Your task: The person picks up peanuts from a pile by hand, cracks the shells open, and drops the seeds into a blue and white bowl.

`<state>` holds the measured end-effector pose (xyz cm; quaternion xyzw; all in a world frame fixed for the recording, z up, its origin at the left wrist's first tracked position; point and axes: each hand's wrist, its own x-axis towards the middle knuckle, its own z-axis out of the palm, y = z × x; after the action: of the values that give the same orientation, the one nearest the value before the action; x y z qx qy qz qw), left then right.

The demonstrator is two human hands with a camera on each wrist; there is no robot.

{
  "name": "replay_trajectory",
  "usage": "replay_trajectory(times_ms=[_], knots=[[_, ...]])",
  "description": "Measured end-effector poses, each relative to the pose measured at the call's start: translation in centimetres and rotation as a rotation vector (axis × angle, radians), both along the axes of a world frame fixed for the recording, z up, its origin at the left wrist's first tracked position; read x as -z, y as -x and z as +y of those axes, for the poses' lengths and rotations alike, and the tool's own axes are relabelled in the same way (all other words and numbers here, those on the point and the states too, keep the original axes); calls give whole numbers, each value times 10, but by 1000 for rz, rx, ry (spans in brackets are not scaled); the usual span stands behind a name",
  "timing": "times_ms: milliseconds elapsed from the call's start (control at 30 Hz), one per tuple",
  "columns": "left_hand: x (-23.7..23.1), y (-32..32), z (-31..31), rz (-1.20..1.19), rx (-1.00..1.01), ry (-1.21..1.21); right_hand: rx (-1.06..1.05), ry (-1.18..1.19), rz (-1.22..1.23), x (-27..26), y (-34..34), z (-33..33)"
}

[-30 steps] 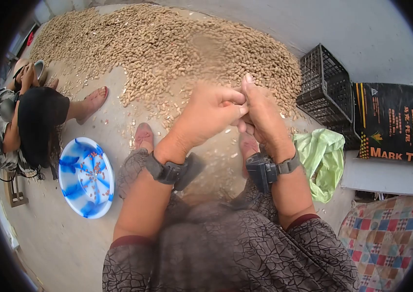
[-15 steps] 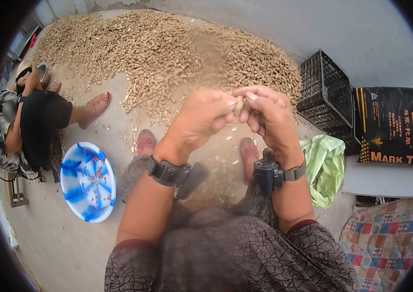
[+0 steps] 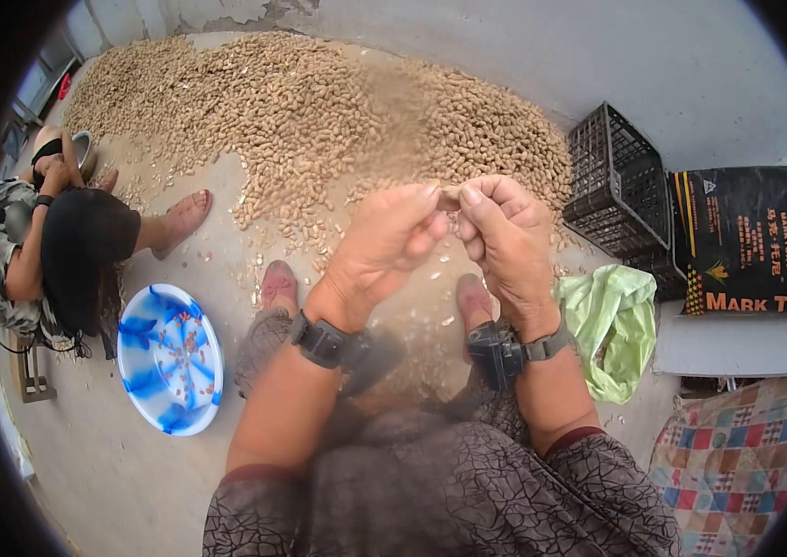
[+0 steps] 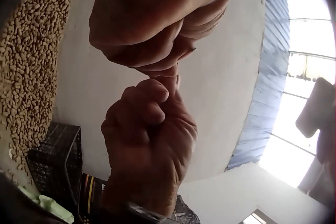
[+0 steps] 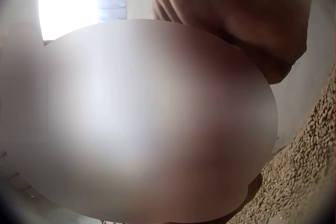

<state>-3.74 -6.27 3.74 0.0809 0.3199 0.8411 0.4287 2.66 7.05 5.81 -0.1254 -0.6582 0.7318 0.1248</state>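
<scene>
In the head view, a peanut in its shell (image 3: 450, 195) is held between the two hands, over the floor in front of the person. The left hand (image 3: 382, 239) pinches one end with thumb and forefinger. From the other side the right hand (image 3: 510, 243) pinches it too, thumb on top and the other fingers curled under. The left wrist view has the left hand (image 4: 157, 19) above and the right hand (image 4: 149, 134) below, fingertips meeting, the peanut hidden. A large blurred patch covers most of the right wrist view, where the right hand (image 5: 241, 19) shows at the top.
A broad heap of peanuts (image 3: 273, 102) lies along the wall. On the left are a blue-and-white basin (image 3: 138, 371) with reddish kernels and a seated person (image 3: 87, 246). Right stand a black crate (image 3: 612, 172), a green bag (image 3: 602, 311) and a black printed sack (image 3: 751, 232).
The hands, pressed together a second ago, have parted slightly, showing a peanut between the fingertips. Since half a second ago, the peanut has turned from upright to lying across between both hands.
</scene>
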Motion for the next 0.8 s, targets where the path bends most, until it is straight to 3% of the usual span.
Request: replay_trajectory(times_ms=[167,400,467,567,800], knots=[[2,-4,3,41,-15,27,61,31,24,-2,1,-4],[6,1,3,-26,7,-70,-58,-16,-14,-9,-1,-3],[7,3,1,62,67,-115,-81,-13,-13,-10,-2,1],[3,3,0,111,71,-3,-131,28,-64,-13,-3,5],[7,4,-2,68,117,-43,-171,55,-24,-13,-5,7]])
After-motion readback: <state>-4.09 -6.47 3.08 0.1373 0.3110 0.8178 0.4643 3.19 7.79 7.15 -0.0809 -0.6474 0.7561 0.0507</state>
